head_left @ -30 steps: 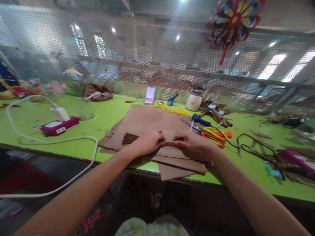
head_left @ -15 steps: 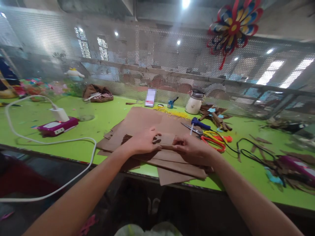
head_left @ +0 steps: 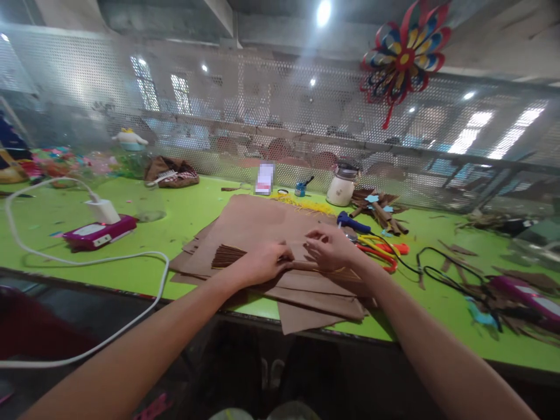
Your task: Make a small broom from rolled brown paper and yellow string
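Observation:
My left hand (head_left: 268, 262) lies over a brown paper sheet (head_left: 254, 224), its fingers curled and closed at a narrow folded strip (head_left: 305, 265) of the paper. Left of that hand a pleated bundle of brown paper (head_left: 226, 255) shows its fanned edges, partly under the wrist. My right hand (head_left: 330, 249) hovers at the right end of the strip with fingers bent and apart, and nothing visible in them. More brown sheets (head_left: 301, 318) are stacked beneath, one poking over the table's front edge.
Right of the paper lie a blue glue gun (head_left: 353, 223) and red-yellow handled tools (head_left: 387, 251), with a black cord (head_left: 431, 271). Behind stand a white jar (head_left: 341, 188), a small blue pot (head_left: 300, 189) and a phone (head_left: 264, 178). At left, a purple power strip (head_left: 100, 232) carries a white cable (head_left: 164, 280).
My right hand has lifted slightly off the strip and its fingers have loosened. The left hand stays on the paper, shifted a little. The view has moved slightly.

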`<state>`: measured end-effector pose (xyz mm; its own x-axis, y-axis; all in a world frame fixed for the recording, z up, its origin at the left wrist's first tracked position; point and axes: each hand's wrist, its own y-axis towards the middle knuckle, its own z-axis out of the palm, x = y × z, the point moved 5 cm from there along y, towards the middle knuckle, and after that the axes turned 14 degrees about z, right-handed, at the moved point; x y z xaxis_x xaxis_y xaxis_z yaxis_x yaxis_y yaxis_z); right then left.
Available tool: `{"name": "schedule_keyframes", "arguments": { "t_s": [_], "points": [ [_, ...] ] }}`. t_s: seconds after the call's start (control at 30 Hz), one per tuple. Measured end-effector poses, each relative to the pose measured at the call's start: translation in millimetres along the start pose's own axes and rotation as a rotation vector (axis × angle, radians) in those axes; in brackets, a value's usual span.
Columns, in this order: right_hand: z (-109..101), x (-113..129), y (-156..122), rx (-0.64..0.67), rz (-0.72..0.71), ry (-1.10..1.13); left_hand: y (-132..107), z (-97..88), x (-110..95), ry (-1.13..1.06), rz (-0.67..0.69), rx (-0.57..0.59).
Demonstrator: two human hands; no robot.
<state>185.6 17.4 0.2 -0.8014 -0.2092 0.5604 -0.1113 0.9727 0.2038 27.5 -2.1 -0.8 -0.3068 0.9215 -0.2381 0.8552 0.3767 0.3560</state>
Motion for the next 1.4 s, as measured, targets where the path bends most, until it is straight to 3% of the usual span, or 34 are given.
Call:
{"name": "schedule_keyframes", "arguments": {
  "t_s": [0.03, 0.2, 0.53, 0.87, 1.03, 1.1, 1.17, 1.2, 1.4],
  "points": [
    [2, -3, 6, -0.028, 0.021, 0.01, 0, -0.3, 0, 0.007, -0.003, 0.0],
    [21, -1, 13, 0.149, 0.04, 0.002, 0, -0.4, 0, 0.048, -0.007, 0.002],
    [14, -5, 7, 0.122, 0.095, 0.029, 2, -0.8, -1, 0.051, 0.017, 0.041],
    [24, -14, 15, 0.041, 0.082, -0.005, 4, -2.0, -1, -0.003, 0.081, 0.055],
    [-6, 2, 0, -0.208, -0.009, -0.129, 1, -0.4, 4, -0.005, 0.047, 0.043],
    [-14, 14, -14, -0.119, -0.092, -0.114, 0, 0.4, 5, -0.002, 0.041, 0.038],
    [-10, 23, -29, 0.134, -0.131, -0.124, -1, 1.0, 5, 0.006, 0.042, 0.036],
    [-9, 25, -36, 0.196, -0.127, -0.143, 0, 1.1, 5, 0.014, 0.046, 0.037],
    [-6, 27, -48, 0.182, -0.112, -0.339, 4, 3.1, 4, 0.095, 0.077, 0.092]
  ]
}}
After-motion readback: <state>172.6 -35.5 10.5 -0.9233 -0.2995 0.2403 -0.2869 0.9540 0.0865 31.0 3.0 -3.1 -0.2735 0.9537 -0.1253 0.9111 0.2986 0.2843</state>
